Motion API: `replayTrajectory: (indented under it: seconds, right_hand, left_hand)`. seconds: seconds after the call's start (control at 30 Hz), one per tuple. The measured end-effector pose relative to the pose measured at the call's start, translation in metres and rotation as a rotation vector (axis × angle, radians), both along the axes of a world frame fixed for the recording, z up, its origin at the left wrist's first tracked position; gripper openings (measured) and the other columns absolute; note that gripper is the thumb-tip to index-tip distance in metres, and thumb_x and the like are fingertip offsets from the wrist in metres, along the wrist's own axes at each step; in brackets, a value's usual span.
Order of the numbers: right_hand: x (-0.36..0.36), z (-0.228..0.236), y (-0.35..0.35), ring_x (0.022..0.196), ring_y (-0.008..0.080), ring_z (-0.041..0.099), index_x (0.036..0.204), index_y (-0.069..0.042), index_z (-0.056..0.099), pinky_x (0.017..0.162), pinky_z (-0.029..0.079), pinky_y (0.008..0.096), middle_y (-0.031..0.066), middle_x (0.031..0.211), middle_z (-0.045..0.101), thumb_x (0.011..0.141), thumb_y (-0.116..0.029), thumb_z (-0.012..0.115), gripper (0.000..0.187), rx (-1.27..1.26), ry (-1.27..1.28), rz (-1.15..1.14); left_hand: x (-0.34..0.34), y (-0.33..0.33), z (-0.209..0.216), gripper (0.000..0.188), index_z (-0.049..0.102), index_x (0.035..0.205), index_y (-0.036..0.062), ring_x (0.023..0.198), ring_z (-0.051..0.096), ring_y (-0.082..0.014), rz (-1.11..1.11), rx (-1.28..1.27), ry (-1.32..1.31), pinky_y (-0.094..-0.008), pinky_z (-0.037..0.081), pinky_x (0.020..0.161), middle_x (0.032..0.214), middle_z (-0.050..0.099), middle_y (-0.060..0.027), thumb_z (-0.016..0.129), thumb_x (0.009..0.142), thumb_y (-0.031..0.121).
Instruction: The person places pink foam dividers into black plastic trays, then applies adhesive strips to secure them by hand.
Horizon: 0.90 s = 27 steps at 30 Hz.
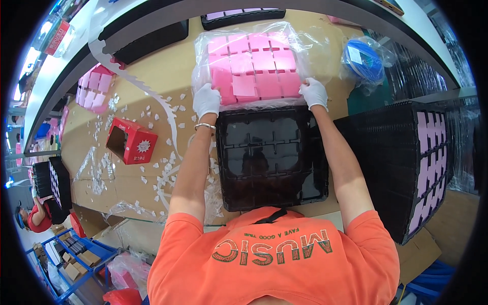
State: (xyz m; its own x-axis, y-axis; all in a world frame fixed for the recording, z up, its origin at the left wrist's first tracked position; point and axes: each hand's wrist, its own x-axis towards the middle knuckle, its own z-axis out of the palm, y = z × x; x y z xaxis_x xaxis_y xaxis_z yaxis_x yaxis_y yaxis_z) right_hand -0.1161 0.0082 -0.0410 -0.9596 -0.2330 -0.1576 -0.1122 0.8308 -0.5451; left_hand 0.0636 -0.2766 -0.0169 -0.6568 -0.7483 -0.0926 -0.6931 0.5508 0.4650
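In a white glove, my left hand [207, 100] is closed on the near left corner of a clear plastic bag [201, 71]. My right hand [314, 94], gloved the same way, grips the bag's near right corner. Inside the bag lies a block of pink slotted divider pieces [254, 66] in a grid; one pink piece sits askew on top. Between my forearms, right in front of my chest, a glossy black compartment tray [269, 147] lies on the table, its far edge close to the bag. My fingertips are partly hidden by the film.
A tall stack of black trays [376, 162] with pink pieces stands at right. A blue bundle in plastic [363, 60] lies far right. At left are a red box [133, 142], white scraps and another pink block [94, 89]. Another person [38, 213] works far left.
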Motion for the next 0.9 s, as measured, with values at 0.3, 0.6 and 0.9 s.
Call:
replayTrajectory:
  seconds: [0.3,0.6,0.9]
  right_hand:
    - [0.049,0.027,-0.009,0.092,0.0337,0.062,0.107,-0.003,0.063,0.079,0.049,0.0426,0.0170,0.102,0.062,0.086,-0.029,0.061,0.033,-0.020,0.491,0.055]
    - [0.083,0.018,-0.044,0.112,0.0299,0.050,0.116,-0.008,0.057,0.091,0.038,0.0509,0.0114,0.114,0.055,0.074,-0.032,0.067,0.050,-0.026,0.751,0.385]
    - [0.033,-0.013,-0.021,0.109,0.0274,0.052,0.108,-0.013,0.061,0.099,0.032,0.0543,0.0076,0.111,0.056,0.074,-0.021,0.065,0.035,0.076,0.863,0.189]
  left_hand:
    - [-0.007,-0.009,0.016,0.028,0.071,0.099,0.0117,0.088,0.065,-0.0377,-0.067,-0.163,0.082,-0.0463,0.050,0.079,0.091,0.069,-0.0184,0.057,0.087,0.033]
    - [-0.032,-0.022,0.037,0.032,0.062,0.116,-0.0041,0.056,0.064,-0.0174,-0.077,0.632,0.503,-0.0285,0.052,0.054,0.083,0.067,-0.0128,0.055,0.086,0.007]
    - [-0.014,-0.021,0.051,0.028,0.065,0.108,-0.0005,0.074,0.066,-0.0184,-0.291,0.358,0.571,-0.0290,0.051,0.064,0.087,0.066,-0.0107,0.059,0.081,0.002]
